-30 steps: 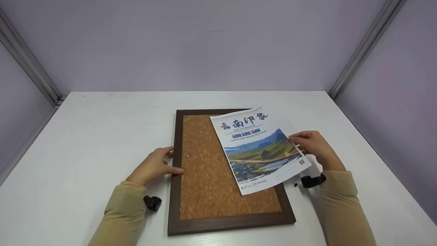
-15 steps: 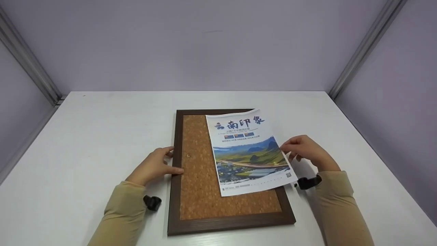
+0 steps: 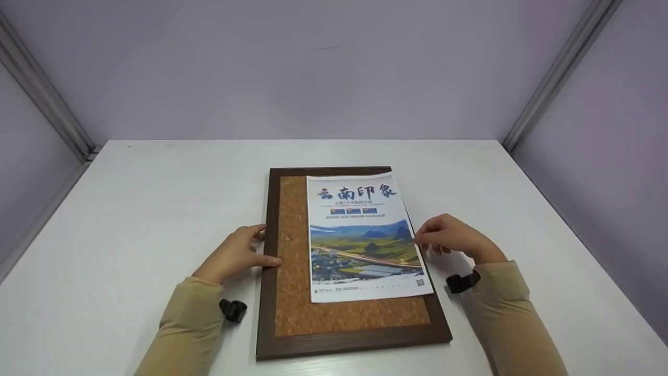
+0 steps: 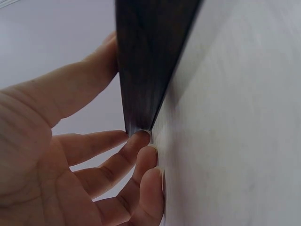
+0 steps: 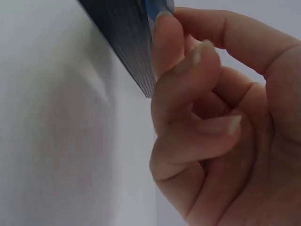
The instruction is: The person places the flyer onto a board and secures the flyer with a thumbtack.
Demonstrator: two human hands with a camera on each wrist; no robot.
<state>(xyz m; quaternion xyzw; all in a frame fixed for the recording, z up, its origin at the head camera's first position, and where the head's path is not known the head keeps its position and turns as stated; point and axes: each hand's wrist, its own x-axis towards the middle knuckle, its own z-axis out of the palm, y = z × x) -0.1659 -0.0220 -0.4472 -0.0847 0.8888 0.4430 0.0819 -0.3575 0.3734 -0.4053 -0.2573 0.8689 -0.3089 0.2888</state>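
Note:
A framed cork board (image 3: 297, 313) lies flat on the white table, its dark brown wooden rim around a cork face. Over its right part lies a printed poster (image 3: 365, 245) with a green mountain landscape and large Chinese characters. My left hand (image 3: 236, 254) holds the board's left rim, thumb on top and fingers at the outer side; the left wrist view shows those fingers (image 4: 150, 188) curled by the table. At the poster's right edge, my right hand (image 3: 451, 235) pinches the paper between thumb and index finger, beside the right rim. Its other fingers (image 5: 188, 146) curl loosely.
The white table (image 3: 156, 209) extends on both sides of the board. A pale back wall (image 3: 313, 78) and a right side wall (image 3: 600, 130) enclose it. Black wrist cameras (image 3: 233, 310) sit at both sleeves.
My right hand has moved left and toward me, carrying the poster with it. The poster has turned from a slant to nearly straight and lies flatter over the cork. The left hand stays still.

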